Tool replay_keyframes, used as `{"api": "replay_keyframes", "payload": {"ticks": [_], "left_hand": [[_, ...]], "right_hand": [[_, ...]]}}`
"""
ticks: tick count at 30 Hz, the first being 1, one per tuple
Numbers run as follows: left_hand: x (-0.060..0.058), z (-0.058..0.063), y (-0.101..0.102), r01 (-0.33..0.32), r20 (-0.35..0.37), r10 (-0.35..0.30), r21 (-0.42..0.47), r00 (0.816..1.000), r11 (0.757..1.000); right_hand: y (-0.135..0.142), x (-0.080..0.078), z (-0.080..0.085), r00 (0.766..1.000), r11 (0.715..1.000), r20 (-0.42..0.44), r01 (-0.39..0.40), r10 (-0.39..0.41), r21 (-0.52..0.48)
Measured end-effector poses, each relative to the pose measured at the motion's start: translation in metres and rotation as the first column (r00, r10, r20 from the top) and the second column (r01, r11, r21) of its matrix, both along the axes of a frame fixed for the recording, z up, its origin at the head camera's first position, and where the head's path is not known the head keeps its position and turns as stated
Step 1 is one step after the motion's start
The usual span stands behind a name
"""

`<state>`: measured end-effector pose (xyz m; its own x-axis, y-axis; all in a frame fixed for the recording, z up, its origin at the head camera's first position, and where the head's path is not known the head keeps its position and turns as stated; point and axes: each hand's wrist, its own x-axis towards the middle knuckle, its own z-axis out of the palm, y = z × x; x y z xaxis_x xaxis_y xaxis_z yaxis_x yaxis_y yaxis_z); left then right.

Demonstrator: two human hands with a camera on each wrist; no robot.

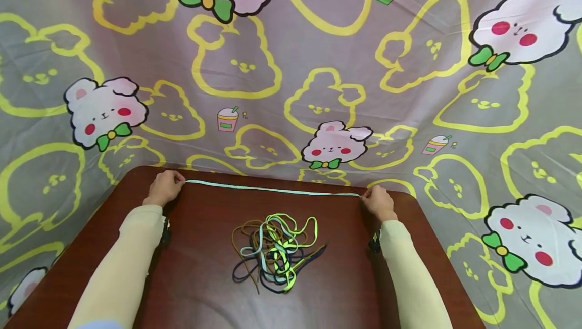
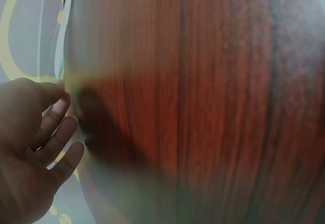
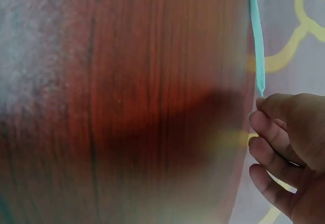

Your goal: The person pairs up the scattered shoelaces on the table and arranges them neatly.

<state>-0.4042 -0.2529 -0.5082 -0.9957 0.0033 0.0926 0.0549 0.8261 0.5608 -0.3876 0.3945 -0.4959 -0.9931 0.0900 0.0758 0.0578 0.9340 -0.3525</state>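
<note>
A pale turquoise shoelace point(image 1: 273, 189) stretches nearly straight across the far part of the table. My left hand point(image 1: 166, 187) pinches its left end between thumb and forefinger, near the back left corner. At the other end my right hand point(image 1: 378, 201) pinches the tip the same way. In the right wrist view the shoelace point(image 3: 257, 41) runs up from the right hand point(image 3: 292, 142), whose other fingers are loosely bent. The left wrist view has the left hand point(image 2: 38, 137) at the table's edge, with the shoelace point(image 2: 63, 36) rising from its fingertips.
A tangled heap of shoelaces point(image 1: 277, 253), in neon yellow, brown, navy and pale blue, lies mid-table between the forearms. The dark reddish wooden table point(image 1: 204, 288) has rounded back corners. A grey cloth point(image 1: 273, 111) with rabbit drawings hangs behind and at the sides.
</note>
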Motion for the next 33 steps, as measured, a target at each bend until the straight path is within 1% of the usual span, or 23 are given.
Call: {"api": "replay_keyframes", "payload": {"ticks": [3, 7, 10, 12, 14, 16, 19, 22, 24, 27, 29, 30, 32, 33], "left_hand": [[0.001, -0.004, -0.001, -0.003, 0.019, 0.004, -0.016, 1.000, 1.000], [0.002, -0.004, -0.002, 0.007, 0.033, -0.007, -0.024, 0.999, 1.000], [0.002, -0.002, -0.002, 0.049, 0.025, -0.048, -0.040, 0.999, 0.998], [0.001, 0.002, -0.002, 0.088, 0.017, -0.087, -0.069, 0.996, 0.994], [0.002, 0.008, 0.001, 0.143, 0.016, -0.142, -0.093, 0.990, 0.985], [0.002, 0.017, 0.006, 0.193, 0.011, -0.193, -0.103, 0.981, 0.976], [0.004, 0.035, 0.019, 0.269, 0.006, -0.270, -0.078, 0.963, 0.960], [0.006, 0.050, 0.040, 0.332, -0.022, -0.333, -0.035, 0.943, 0.943], [0.011, 0.057, 0.055, 0.368, -0.055, -0.367, 0.002, 0.928, 0.930], [0.024, 0.064, 0.078, 0.404, -0.090, -0.399, 0.056, 0.913, 0.913], [0.036, 0.065, 0.093, 0.419, -0.087, -0.412, 0.084, 0.907, 0.904], [0.043, 0.064, 0.099, 0.420, -0.078, -0.414, 0.094, 0.907, 0.903], [0.056, 0.061, 0.112, 0.419, -0.045, -0.417, 0.122, 0.908, 0.900], [0.062, 0.059, 0.117, 0.422, -0.032, -0.422, 0.135, 0.906, 0.896]], "right_hand": [[0.000, 0.001, -0.004, 0.999, 1.000, 0.047, -0.002, 0.001, 0.011], [0.002, 0.002, -0.007, 0.996, 1.000, 0.084, 0.004, -0.005, 0.013], [0.002, 0.002, -0.006, 0.997, 1.000, 0.080, 0.009, -0.009, -0.001], [0.001, 0.002, -0.003, 0.998, 1.000, 0.066, 0.004, -0.003, -0.011], [-0.002, 0.002, 0.000, 0.999, 1.000, 0.034, -0.018, 0.018, -0.016], [-0.009, 0.001, 0.005, 0.998, 0.998, -0.015, -0.056, 0.056, -0.026], [-0.025, -0.001, 0.014, 0.988, 0.989, -0.077, -0.141, 0.137, -0.037], [-0.049, 0.002, 0.026, 0.975, 0.975, -0.098, -0.207, 0.199, -0.083], [-0.067, 0.007, 0.032, 0.966, 0.960, -0.094, -0.251, 0.240, -0.122], [-0.092, 0.018, 0.035, 0.949, 0.928, -0.091, -0.314, 0.302, -0.198], [-0.109, 0.028, 0.034, 0.935, 0.903, -0.073, -0.355, 0.348, -0.243], [-0.118, 0.034, 0.034, 0.925, 0.889, -0.053, -0.376, 0.376, -0.259], [-0.136, 0.047, 0.033, 0.901, 0.864, 0.008, -0.414, 0.434, -0.286], [-0.144, 0.054, 0.032, 0.884, 0.851, 0.040, -0.436, 0.467, -0.293]]}}
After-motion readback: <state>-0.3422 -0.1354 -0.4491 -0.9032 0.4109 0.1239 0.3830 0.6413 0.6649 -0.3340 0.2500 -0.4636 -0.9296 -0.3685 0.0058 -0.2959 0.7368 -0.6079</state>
